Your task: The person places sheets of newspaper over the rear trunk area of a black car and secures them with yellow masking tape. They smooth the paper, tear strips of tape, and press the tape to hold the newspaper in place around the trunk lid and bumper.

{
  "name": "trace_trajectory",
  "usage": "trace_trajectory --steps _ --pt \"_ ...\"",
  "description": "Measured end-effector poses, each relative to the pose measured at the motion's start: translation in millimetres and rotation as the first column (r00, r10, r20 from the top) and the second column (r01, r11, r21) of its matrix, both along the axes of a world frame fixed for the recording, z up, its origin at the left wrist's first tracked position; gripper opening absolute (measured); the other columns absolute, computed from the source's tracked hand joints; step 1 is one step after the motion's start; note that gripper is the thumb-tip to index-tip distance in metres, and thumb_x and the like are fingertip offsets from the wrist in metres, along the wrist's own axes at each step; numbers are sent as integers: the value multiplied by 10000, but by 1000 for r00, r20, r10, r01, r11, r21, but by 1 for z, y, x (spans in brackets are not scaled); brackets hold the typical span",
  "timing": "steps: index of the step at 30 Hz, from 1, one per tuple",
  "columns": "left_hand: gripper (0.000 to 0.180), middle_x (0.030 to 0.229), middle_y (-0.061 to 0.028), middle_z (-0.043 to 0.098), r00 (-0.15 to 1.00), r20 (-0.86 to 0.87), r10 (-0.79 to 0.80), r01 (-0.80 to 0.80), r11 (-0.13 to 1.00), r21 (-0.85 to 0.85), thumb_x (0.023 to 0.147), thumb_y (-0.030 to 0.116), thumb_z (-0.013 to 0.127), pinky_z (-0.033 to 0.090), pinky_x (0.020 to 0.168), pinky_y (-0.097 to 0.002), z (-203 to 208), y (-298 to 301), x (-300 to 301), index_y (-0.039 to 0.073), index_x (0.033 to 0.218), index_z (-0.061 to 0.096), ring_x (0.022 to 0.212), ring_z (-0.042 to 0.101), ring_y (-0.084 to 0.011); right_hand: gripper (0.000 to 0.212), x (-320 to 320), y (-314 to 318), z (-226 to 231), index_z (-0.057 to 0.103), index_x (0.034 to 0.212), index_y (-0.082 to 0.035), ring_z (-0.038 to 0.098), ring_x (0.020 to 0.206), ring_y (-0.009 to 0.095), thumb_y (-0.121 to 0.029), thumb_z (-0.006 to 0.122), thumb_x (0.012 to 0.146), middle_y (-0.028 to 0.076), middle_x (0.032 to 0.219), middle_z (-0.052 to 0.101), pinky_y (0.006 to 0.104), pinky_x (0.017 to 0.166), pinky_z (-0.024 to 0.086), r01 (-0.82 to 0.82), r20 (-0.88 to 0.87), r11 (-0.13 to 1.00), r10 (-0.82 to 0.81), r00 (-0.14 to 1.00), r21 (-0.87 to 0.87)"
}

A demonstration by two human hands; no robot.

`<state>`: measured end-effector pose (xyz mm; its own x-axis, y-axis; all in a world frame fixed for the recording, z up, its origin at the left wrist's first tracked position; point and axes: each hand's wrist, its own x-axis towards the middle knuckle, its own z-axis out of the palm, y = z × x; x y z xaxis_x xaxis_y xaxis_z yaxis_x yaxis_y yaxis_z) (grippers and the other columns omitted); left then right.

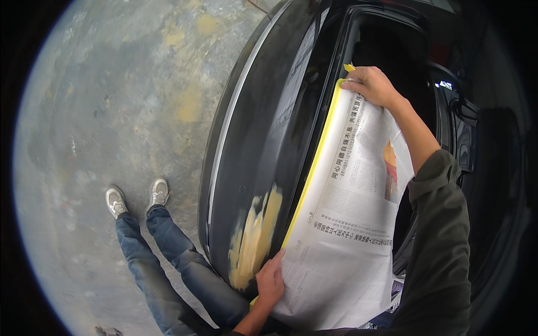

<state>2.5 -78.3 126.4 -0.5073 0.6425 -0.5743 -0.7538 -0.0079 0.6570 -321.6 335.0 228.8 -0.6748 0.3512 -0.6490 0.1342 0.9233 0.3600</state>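
A large newspaper sheet (342, 224) lies slanted along the edge of a black car panel (263, 117). Yellow masking tape (311, 179) runs down its left edge, and a loose yellow tab sticks up at the far corner. There my right hand (372, 87) pinches the sheet's taped corner, thumb and fingers closed. At the near end my left hand (270, 283) holds the taped edge, its fingers partly hidden by the paper. Beside that hand, the black panel carries a beige filler patch (255, 238) with a rough, streaked outline.
To the right of the panel is a dark opening (386, 50) in the car body. A silver trim strip (235, 101) curves along the panel's left side. My legs and grey shoes (116, 201) are on the stained concrete floor (129, 101) at left.
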Motion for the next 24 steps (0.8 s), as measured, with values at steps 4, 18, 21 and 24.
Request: trace_trajectory --steps 4,18,21,24 --pt "455 892 -214 656 994 -88 60 -57 998 39 932 -54 535 538 774 -396 -3 -2 -6 77 1354 644 807 671 -370 285 -2 -7 -8 792 997 -47 737 735 256 -316 717 938 130 848 755 366 764 571 -151 -29 987 153 988 47" --pt "525 1066 -214 691 999 -18 -32 33 999 32 983 2 525 555 816 -443 -6 7 -2 189 1473 542 924 682 -415 380 -23 -8 -19 773 1097 4 764 713 225 -339 716 946 126 887 774 317 763 603 -41 42 999 40 998 18" --pt "504 1127 -224 697 998 -17 -59 60 998 13 998 20 517 557 852 -457 -5 10 -2 189 1472 540 978 684 -425 366 -23 -7 -19 777 1104 -11 765 722 225 -335 711 948 117 887 775 321 770 602 -79 30 996 78 996 45" --pt "503 1133 -228 697 996 -26 -81 82 997 10 1000 29 513 556 855 -470 -5 13 0 198 1473 541 987 684 -428 347 -26 -9 -18 783 1097 -28 765 737 220 -332 708 949 113 883 775 324 779 599 -101 53 994 99 994 50"
